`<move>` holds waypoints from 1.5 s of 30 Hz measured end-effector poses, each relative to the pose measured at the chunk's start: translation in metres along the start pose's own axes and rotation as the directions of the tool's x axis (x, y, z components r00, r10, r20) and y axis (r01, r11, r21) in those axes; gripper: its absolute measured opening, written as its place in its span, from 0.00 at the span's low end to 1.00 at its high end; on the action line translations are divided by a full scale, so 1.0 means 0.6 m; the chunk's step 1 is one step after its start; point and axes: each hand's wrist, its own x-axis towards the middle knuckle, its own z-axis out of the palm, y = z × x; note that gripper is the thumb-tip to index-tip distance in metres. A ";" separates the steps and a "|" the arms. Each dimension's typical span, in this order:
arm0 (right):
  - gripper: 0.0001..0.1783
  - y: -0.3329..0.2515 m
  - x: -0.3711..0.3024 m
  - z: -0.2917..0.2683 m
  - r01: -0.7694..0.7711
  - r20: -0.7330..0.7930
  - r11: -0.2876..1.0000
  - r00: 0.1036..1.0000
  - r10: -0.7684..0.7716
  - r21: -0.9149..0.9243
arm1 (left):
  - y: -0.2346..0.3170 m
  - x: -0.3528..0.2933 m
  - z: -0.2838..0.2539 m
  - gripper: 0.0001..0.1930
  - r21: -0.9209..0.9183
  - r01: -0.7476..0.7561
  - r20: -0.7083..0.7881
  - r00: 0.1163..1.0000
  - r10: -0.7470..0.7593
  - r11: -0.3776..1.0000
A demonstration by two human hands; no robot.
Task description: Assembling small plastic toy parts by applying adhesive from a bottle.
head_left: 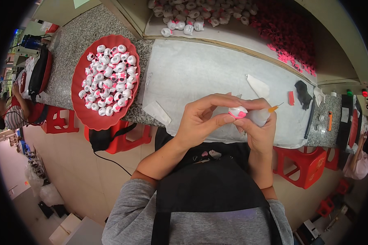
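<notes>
Showing a rounded, glossy white top with bright pink along its lower edge, a small piece is held over the pale sheet on the worktop, pinched by the fingers of the left hand. The right hand has its fingers closed around a translucent bottle with an orange needle tip, its thumb near the piece. Similar white-and-pink pieces fill a scalloped red dish. White pieces on the shelf bear dark marks too small to read, and a red stool carries a yellowish emblem.
</notes>
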 end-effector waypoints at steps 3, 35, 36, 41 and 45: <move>0.15 0.004 -0.003 -0.005 0.015 0.006 1.000 1.000 -0.015 -0.008 | -0.003 -0.001 -0.001 0.11 -0.005 0.018 -0.007 1.000 -0.018 1.000; 0.15 0.000 0.003 0.007 -0.057 -0.029 0.996 0.998 0.060 0.073 | -0.001 -0.003 -0.002 0.13 0.138 -0.075 -0.034 0.996 0.080 0.988; 0.15 0.002 0.005 0.007 -0.081 -0.015 0.993 0.996 0.082 0.085 | 0.002 -0.005 -0.003 0.13 0.142 -0.071 -0.050 0.996 0.079 0.987; 0.14 -0.002 -0.007 0.000 -0.123 -0.064 0.986 0.989 0.130 0.111 | -0.010 0.000 -0.004 0.12 -0.035 -0.011 0.002 1.000 0.012 0.999; 0.13 0.001 -0.008 0.005 -0.067 0.000 0.990 0.998 0.068 0.126 | -0.006 -0.007 -0.003 0.12 -0.028 -0.051 0.018 0.998 0.052 0.998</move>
